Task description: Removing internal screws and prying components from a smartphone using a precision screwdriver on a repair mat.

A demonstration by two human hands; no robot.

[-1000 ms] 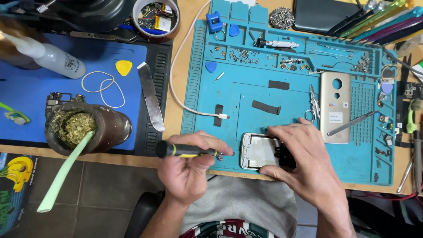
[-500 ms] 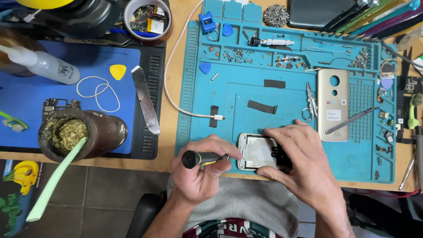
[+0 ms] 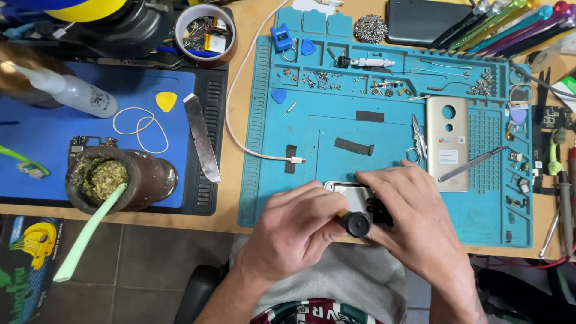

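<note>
My left hand [image 3: 294,231] grips a small screwdriver [image 3: 355,224], its black cap end pointing up at the camera, over an opened phone [image 3: 351,195]. My right hand [image 3: 414,216] holds that phone at its right side, near the front edge of the blue repair mat [image 3: 270,156]. Both hands cover most of the phone; only its upper left part shows. A gold phone back cover [image 3: 447,143] lies just beyond my right hand, with tweezers [image 3: 471,163] beside it.
Small scissors [image 3: 417,139], black strips, screws and picks lie on the mat. A white cable [image 3: 240,120] runs along its left side. To the left stand a brown cup with herbs and a green straw [image 3: 117,180], a metal blade [image 3: 201,144], a squeeze bottle [image 3: 75,93] and a rubber band.
My left hand has swung the screwdriver from lying sideways to standing upright over the phone, and moved right against my right hand. The view has shifted slightly.
</note>
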